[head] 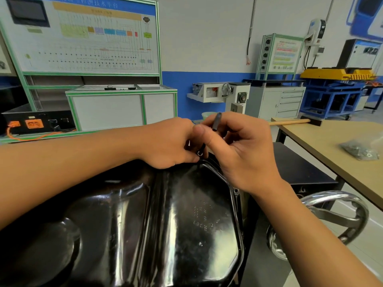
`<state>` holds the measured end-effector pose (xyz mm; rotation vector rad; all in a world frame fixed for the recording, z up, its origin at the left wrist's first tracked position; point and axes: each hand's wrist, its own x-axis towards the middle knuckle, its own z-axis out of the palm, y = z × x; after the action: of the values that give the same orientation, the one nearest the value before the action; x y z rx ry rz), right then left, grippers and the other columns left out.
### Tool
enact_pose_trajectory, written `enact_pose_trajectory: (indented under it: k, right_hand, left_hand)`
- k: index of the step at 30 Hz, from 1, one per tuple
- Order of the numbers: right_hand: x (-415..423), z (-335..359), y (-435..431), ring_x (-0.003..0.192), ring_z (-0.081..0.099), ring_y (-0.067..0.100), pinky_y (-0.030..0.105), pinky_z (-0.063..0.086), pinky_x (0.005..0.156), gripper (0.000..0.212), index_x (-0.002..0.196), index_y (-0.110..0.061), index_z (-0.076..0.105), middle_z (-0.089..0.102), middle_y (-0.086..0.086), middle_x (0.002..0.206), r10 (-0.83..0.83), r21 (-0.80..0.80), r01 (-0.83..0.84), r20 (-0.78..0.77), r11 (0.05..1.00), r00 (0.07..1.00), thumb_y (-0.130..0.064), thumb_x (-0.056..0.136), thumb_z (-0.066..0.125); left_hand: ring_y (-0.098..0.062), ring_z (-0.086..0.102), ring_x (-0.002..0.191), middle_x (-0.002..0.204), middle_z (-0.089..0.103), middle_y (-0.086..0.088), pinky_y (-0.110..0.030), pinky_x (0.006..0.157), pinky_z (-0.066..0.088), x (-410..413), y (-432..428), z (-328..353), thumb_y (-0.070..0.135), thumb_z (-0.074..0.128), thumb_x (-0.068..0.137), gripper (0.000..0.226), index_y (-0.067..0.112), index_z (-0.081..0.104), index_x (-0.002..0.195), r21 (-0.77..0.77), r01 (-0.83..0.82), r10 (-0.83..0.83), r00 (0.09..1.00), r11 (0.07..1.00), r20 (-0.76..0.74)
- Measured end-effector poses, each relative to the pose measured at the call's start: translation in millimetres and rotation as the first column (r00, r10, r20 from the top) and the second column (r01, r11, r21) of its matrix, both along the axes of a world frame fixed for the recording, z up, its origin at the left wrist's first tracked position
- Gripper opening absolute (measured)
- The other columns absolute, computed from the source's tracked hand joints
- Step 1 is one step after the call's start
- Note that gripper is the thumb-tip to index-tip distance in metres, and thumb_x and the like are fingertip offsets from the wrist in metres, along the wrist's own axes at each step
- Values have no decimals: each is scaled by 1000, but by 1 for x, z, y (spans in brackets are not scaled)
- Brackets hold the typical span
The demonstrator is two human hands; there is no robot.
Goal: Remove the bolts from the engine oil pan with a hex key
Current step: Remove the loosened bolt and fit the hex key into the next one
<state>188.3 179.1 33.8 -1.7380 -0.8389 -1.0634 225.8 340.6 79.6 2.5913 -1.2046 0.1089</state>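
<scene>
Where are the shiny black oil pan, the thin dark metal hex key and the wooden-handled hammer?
shiny black oil pan (186, 214): head view, its glossy middle.
thin dark metal hex key (216, 121): head view, its upper end.
wooden-handled hammer (290, 122): head view, its handle.

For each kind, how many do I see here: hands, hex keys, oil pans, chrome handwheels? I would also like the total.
Hands: 2 (left hand, right hand)
Hex key: 1
Oil pan: 1
Chrome handwheel: 1
Total: 5
</scene>
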Motion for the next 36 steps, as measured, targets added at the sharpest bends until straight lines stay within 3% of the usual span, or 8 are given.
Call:
enact_pose_trajectory:
  k: [2, 6, 11, 14, 17, 23, 28, 36]
  right_hand:
    - [-1, -1, 0, 54, 50, 4, 17, 41, 55, 15, 83, -21, 66, 56, -14, 61, 18, 78, -16, -34, 997, 999, -12, 85, 77]
    - [1, -4, -1, 54, 53, 14, 25, 46, 54, 20, 75, -18, 62, 59, -1, 61, 56, 167, -43, -73, 985, 996, -14, 82, 80]
    - [-1, 3, -4, 65, 55, 6, 16, 41, 61, 16, 80, -16, 64, 62, -3, 73, 81, 42, -78, -88, 996, 993, -6, 91, 71]
    - [-2, 6, -5, 83, 63, 17, 19, 45, 69, 15, 84, -15, 69, 64, 7, 85, 89, -94, -98, -94, 991, 992, -7, 96, 65]
    - [-5, 8, -3, 95, 63, 9, 17, 46, 76, 22, 91, -30, 67, 57, -14, 86, 91, -159, -104, -90, 982, 992, -9, 97, 61]
    - [-1, 2, -1, 81, 63, 1, 19, 51, 72, 12, 99, 2, 72, 63, 0, 80, 49, 46, -47, -38, 998, 998, -2, 88, 72]
    - [-2, 0, 2, 68, 67, 5, 20, 55, 67, 26, 92, -18, 71, 71, -6, 77, 86, 241, -72, -48, 968, 995, -1, 77, 83]
    - [-4, 2, -2, 62, 66, 13, 15, 48, 63, 18, 107, -11, 68, 74, 9, 87, 151, 39, -147, -130, 988, 980, 0, 96, 61]
  left_hand:
    - [-11, 56, 70, 71, 62, 6, -23, 65, 43, 1, 0, 0, 17, 68, 89, 11, 16, 65, 79, 5, 5, -5, 1000, 1000, 6]
    - [4, 53, 64, 64, 58, 29, -8, 60, 37, -1, 0, 1, 12, 68, 89, 35, 37, 55, 67, -19, 27, -27, 999, 999, -17]
    - [9, 54, 61, 59, 57, 31, -5, 59, 37, -1, 1, 2, 8, 69, 88, 50, 44, 54, 57, -56, 44, -47, 997, 997, -54]
    - [-2, 58, 71, 73, 64, 14, -17, 67, 44, 0, 1, -1, 13, 69, 88, 29, 39, 64, 75, -53, 54, -55, 998, 997, -26]
    - [-17, 60, 88, 91, 64, 0, -36, 82, 48, 2, 1, -2, 17, 69, 88, 10, 25, 63, 87, -19, 59, -59, 998, 998, 8]
    - [11, 56, 64, 64, 58, 36, -3, 60, 37, 1, 2, -1, 13, 70, 88, 44, 44, 50, 65, -51, 45, -46, 999, 998, -25]
    - [12, 54, 60, 59, 56, 36, -2, 57, 36, 2, 2, -2, 12, 71, 87, 46, 43, 49, 61, -72, 40, -41, 999, 997, -11]
    - [-7, 54, 66, 69, 60, 8, -17, 65, 41, 1, 1, -1, 19, 70, 89, 33, 35, 48, 70, -22, 19, -19, 1000, 1000, 11]
